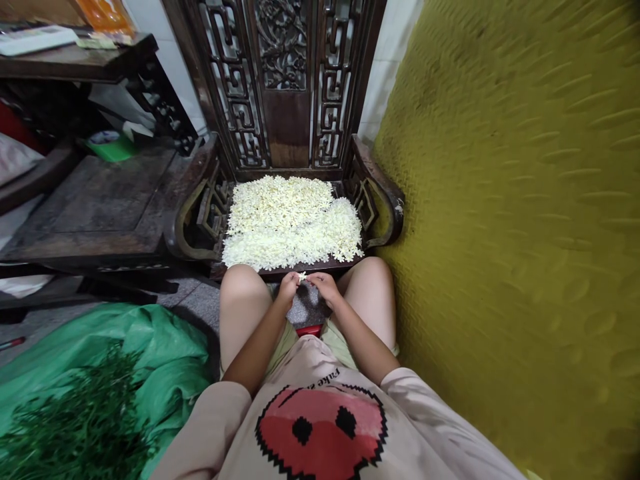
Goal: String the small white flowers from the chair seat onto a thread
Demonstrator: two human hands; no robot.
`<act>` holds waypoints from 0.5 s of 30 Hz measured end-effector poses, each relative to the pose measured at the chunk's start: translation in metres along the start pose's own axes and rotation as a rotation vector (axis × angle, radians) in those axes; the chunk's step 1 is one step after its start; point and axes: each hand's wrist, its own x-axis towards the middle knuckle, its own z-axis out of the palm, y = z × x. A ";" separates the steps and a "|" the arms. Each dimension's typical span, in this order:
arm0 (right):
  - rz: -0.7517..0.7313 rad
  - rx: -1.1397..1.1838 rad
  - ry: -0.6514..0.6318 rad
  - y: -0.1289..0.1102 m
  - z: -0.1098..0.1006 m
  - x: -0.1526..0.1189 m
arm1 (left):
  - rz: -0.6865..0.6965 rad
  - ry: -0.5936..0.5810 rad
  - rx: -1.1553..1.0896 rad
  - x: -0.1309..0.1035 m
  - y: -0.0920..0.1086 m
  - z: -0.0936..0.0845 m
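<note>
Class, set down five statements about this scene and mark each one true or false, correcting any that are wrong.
1. Pale flowers are spread across the seat of a dark wooden chair. True.
2. The chair's back is one plain, solid board. False: it has carved openwork around a plain lower panel.
3. The left hand and the right hand meet at a small white flower. True.
4. The leafy greens lie on the person's right. False: they lie on the person's left, on green sheeting.
5. A yellow textured surface stands to the right of the chair. True.
</note>
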 end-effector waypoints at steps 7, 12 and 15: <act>0.043 0.061 0.021 -0.003 0.009 -0.002 | -0.045 0.068 -0.106 0.006 0.000 0.000; 0.024 0.082 0.069 0.000 0.012 -0.001 | -0.046 0.087 -0.146 0.005 0.002 0.001; 0.018 0.089 0.089 0.001 0.013 -0.001 | -0.062 0.091 -0.192 0.004 0.004 0.002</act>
